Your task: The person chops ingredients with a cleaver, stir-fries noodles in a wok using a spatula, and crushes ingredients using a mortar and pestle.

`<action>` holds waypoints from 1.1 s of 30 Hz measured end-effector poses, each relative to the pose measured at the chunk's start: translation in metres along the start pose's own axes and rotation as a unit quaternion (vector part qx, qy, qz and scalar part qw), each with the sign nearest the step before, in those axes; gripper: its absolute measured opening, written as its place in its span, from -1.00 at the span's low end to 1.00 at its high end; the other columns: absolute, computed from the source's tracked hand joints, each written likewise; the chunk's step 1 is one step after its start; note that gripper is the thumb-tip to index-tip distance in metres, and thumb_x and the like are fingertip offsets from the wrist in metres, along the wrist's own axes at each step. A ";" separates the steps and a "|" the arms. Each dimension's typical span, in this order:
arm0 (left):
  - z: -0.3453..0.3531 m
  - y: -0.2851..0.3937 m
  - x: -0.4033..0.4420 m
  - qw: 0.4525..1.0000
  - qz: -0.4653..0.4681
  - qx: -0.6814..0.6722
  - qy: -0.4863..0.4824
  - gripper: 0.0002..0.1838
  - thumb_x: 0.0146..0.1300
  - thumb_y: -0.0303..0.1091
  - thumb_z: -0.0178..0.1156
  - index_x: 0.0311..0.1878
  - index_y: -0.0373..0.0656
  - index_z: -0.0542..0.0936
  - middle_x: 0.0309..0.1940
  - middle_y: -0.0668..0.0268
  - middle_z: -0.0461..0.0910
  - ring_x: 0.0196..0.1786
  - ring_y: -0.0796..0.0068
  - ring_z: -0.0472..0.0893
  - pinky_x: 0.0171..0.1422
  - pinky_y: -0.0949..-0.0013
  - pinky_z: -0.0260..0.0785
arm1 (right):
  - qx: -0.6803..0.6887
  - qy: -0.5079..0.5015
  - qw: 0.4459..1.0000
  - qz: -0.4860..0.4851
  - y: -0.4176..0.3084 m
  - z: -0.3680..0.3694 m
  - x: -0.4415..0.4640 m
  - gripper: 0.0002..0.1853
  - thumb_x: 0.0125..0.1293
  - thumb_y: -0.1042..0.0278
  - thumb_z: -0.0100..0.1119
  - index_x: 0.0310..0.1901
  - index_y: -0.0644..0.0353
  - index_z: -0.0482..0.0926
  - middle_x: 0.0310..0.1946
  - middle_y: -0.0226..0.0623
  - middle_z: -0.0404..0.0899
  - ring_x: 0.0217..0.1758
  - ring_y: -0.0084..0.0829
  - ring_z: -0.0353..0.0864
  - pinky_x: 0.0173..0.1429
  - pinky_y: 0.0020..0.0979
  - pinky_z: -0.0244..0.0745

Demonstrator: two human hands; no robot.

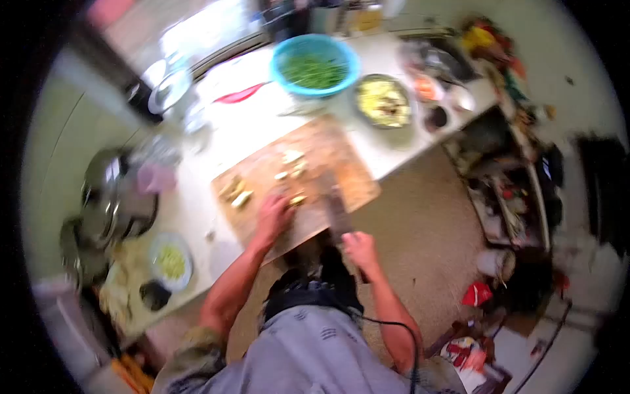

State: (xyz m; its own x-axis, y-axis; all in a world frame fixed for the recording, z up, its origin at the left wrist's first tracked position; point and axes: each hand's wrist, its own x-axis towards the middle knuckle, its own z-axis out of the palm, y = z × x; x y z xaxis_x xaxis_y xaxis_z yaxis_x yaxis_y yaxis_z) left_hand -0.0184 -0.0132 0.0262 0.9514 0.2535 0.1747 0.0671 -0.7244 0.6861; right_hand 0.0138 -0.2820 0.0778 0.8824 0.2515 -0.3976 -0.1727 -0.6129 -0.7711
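White and crowded, the desk (388,152) carried a wooden cutting board (303,142), with a turquoise basin (277,65) of greens (316,71) beyond it. Pale-yellow chunks (293,157) lay on the board, mid-board and towards its left side. The right hand (358,248) had its fingers closed on a broad-bladed knife (338,210); the left hand (275,211) was beside a chunk, but blur made its grip impossible to tell.

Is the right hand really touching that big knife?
Touching. The head view shows the right hand closed around the big knife at its handle end.
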 end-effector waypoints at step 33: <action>0.032 0.031 -0.020 0.934 -0.330 -0.028 0.133 -0.60 0.25 -0.32 0.21 0.10 -0.30 0.46 -0.12 0.11 0.53 -0.02 0.19 0.49 0.13 0.22 0.32 | -0.299 -0.064 0.812 -0.497 0.037 -0.097 0.202 -0.69 0.08 0.29 0.23 -0.09 0.06 0.58 -0.14 -0.26 0.53 0.02 -0.21 0.49 0.09 -0.18 0.39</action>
State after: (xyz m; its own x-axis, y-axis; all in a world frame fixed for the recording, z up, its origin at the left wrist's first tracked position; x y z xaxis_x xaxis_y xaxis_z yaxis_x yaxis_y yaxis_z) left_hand -0.0258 -0.0613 0.0217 0.5992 0.7892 -0.1345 0.5898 -0.3215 0.7408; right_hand 0.2280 -0.3268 0.0172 0.3959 0.8971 0.1962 0.8747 -0.3034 -0.3779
